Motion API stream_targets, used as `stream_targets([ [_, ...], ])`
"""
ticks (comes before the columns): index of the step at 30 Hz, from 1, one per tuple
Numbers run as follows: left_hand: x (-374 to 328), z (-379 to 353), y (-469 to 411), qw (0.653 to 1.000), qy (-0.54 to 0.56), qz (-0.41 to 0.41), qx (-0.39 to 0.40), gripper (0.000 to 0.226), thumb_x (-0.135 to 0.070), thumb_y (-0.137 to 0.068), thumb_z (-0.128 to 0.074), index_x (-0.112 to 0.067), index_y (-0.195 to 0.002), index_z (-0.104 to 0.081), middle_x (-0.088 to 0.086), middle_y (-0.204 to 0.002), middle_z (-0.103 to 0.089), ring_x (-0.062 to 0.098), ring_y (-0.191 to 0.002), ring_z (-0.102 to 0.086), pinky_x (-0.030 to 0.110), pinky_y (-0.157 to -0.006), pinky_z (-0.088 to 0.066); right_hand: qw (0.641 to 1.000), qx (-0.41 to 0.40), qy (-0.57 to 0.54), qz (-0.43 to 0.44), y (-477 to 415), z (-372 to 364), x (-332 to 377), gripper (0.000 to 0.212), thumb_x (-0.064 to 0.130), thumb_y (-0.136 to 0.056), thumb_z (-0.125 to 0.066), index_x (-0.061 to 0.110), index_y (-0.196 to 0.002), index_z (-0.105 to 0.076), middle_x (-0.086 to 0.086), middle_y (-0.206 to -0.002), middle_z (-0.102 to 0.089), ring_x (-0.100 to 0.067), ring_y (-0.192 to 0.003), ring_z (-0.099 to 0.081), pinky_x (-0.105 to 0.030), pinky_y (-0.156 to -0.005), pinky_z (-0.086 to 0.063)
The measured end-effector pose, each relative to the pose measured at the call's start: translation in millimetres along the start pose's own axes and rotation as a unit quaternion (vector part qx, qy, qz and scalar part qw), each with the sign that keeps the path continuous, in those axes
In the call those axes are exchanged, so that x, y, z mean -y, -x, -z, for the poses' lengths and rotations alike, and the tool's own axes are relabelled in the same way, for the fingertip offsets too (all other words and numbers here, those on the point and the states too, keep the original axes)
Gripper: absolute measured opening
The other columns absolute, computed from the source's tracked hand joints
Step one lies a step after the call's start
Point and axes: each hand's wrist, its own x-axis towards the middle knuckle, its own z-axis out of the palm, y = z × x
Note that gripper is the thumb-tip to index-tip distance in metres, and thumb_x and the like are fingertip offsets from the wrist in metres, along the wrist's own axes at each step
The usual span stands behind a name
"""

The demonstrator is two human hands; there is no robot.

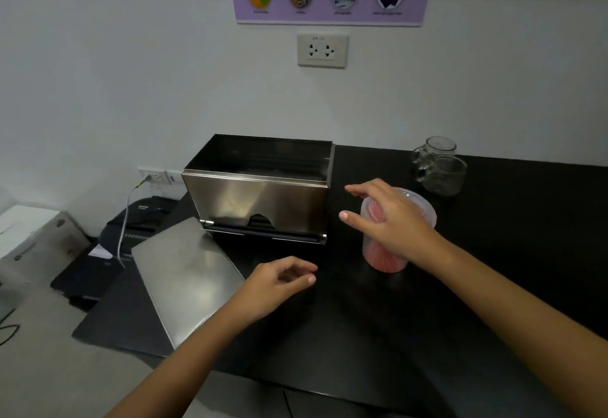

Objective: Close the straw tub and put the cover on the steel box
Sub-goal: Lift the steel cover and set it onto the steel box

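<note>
A translucent straw tub (385, 259) with pink straws inside stands on the black counter (493, 236), its clear lid (424, 202) resting on top. My right hand (391, 220) hovers in front of the tub with fingers spread, holding nothing. To the left, the steel box (256, 197) stands with its top open and dark inside. Its flat steel cover (187, 272) lies at the counter's left edge, overhanging it. My left hand (279, 282) floats just right of the cover, fingers loosely curled and empty.
Two glass mugs (441, 167) stand at the back right of the counter. Below the left edge sit a black bag (98, 269), a white box (29, 236) and a cable plugged into a low wall socket (154, 175). A wall outlet (321, 51) hangs above the box.
</note>
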Motion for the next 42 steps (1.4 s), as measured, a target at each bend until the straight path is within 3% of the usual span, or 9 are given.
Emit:
stream_targets([
  [6, 32.3, 58.2, 0.3, 0.994, -0.056, -0.097, 0.013, 0.014, -0.018, -0.082, -0.066, -0.024, -0.094, -0.067, -0.011, -0.089, -0.065, -0.005, -0.086, -0.06, 0.005, -0.075, -0.041, 0.995, -0.08, -0.03, -0.049, 0.1, -63.4, 39.6, 0.034, 0.032, -0.083, -0.059, 0.027, -0.117, -0.055, 0.014, -0.104, -0.053, 0.008, -0.1, -0.049, -0.005, -0.081, -0.038],
  [10, 52.4, 100.8, 8.1, 0.987, -0.074, -0.14, 0.028, 0.019, -0.02, -0.083, -0.064, -0.038, -0.088, -0.064, -0.012, -0.085, -0.065, -0.005, -0.086, -0.058, 0.006, -0.074, -0.04, 0.991, -0.083, -0.052, -0.089, 0.9, -115.6, 66.3, 0.031, 0.026, -0.083, -0.06, 0.027, -0.115, -0.056, 0.018, -0.1, -0.052, 0.008, -0.1, -0.05, 0.0, -0.083, -0.035],
  [17, 78.0, 150.5, 29.4, 0.982, -0.102, -0.153, 0.037, 0.013, -0.015, -0.085, -0.061, -0.018, -0.092, -0.072, -0.009, -0.084, -0.064, -0.005, -0.086, -0.057, 0.004, -0.076, -0.037, 0.976, -0.108, -0.113, -0.152, 10.0, -174.0, 90.7, 0.029, 0.019, -0.083, -0.062, 0.024, -0.111, -0.058, 0.011, -0.098, -0.055, -0.001, -0.097, -0.054, -0.007, -0.086, -0.039],
  [21, 88.5, 171.4, 37.9, 0.989, -0.079, -0.123, 0.007, 0.013, -0.012, -0.085, -0.061, -0.018, -0.09, -0.071, -0.004, -0.088, -0.066, -0.003, -0.086, -0.059, 0.004, -0.077, -0.039, 0.975, -0.055, -0.114, -0.18, 10.2, -191.9, 90.8, 0.03, 0.018, -0.084, -0.061, 0.021, -0.114, -0.058, 0.004, -0.102, -0.055, -0.007, -0.099, -0.053, -0.017, -0.089, -0.04],
  [26, 103.3, 187.5, 43.3, 0.989, -0.09, -0.087, -0.073, 0.013, -0.012, -0.084, -0.062, -0.015, -0.092, -0.071, 0.002, -0.092, -0.069, 0.008, -0.09, -0.06, 0.005, -0.079, -0.039, 0.976, -0.003, -0.102, -0.195, 4.8, -204.6, 84.7, 0.033, 0.021, -0.084, -0.06, 0.02, -0.117, -0.056, 0.004, -0.103, -0.052, -0.006, -0.099, -0.05, -0.006, -0.08, -0.036],
  [29, 116.2, 200.1, 38.5, 0.982, -0.116, -0.089, -0.116, 0.014, -0.01, -0.083, -0.063, -0.018, -0.092, -0.07, -0.002, -0.091, -0.065, 0.002, -0.091, -0.054, 0.001, -0.08, -0.032, 0.963, -0.021, -0.103, -0.248, 5.3, -214.3, 81.3, 0.036, 0.026, -0.084, -0.06, 0.019, -0.119, -0.055, 0.004, -0.106, -0.05, -0.009, -0.1, -0.05, -0.015, -0.082, -0.036],
  [31, 126.7, 210.0, 31.1, 0.977, -0.143, -0.077, -0.141, 0.016, -0.01, -0.082, -0.064, -0.017, -0.096, -0.068, -0.001, -0.098, -0.063, -0.001, -0.093, -0.048, 0.008, -0.087, -0.03, 0.95, -0.058, -0.106, -0.288, 6.6, -222.3, 82.1, 0.037, 0.031, -0.083, -0.06, 0.02, -0.118, -0.055, 0.006, -0.105, -0.05, -0.009, -0.1, -0.049, -0.02, -0.083, -0.036],
  [33, 139.2, 220.5, 18.0, 0.972, -0.166, -0.049, -0.157, 0.021, -0.012, -0.082, -0.065, -0.014, -0.102, -0.066, 0.005, -0.109, -0.061, 0.015, -0.104, -0.049, 0.023, -0.094, -0.031, 0.943, -0.083, -0.097, -0.307, 6.7, -228.3, 86.0, 0.039, 0.034, -0.083, -0.059, 0.02, -0.119, -0.054, 0.007, -0.105, -0.048, -0.009, -0.103, -0.048, -0.02, -0.084, -0.034],
  [42, 166.4, 254.1, -28.5, 0.98, -0.183, 0.053, -0.066, 0.06, -0.043, -0.076, -0.067, -0.012, -0.125, -0.054, 0.01, -0.125, -0.051, 0.025, -0.119, -0.042, 0.033, -0.103, -0.033, 0.908, -0.091, 0.094, -0.397, 9.4, -245.4, 118.0, 0.059, 0.046, -0.086, -0.048, 0.013, -0.134, -0.038, -0.008, -0.128, -0.041, -0.022, -0.121, -0.033, -0.032, -0.097, -0.034],
])
